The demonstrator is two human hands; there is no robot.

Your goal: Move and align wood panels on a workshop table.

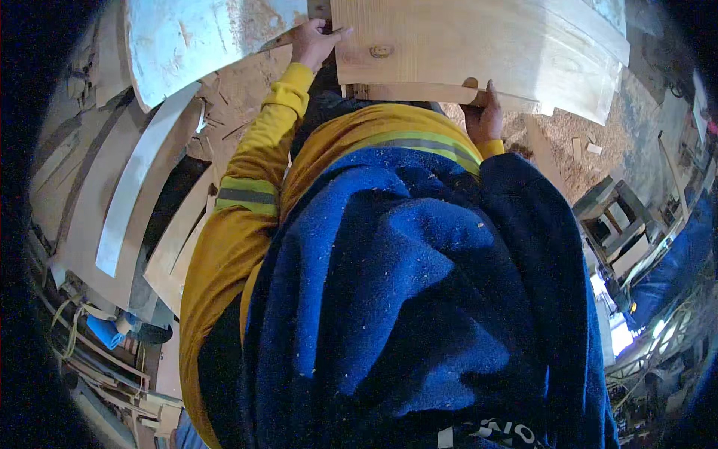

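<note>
A pale wooden board (pixel 479 45) sits at the top of the view, held by both hands. The left hand (pixel 314 41) pinches its left edge, thumb on top; the right hand (pixel 485 114) curls closed under the near edge. The far end is cut off by the frame. A blue hooded garment (pixel 419 314) hides everything below the grip. Left of the grip leans a white panel (pixel 194 37) and 1 curved wooden strip (pixel 134 187); sawdust covers the floor (pixel 583 165) to the right.

Pale curved wood strip (pixel 134 187) at left, sawdust-strewn floor (pixel 583 161), blue tarp (pixel 677 266) at right
</note>
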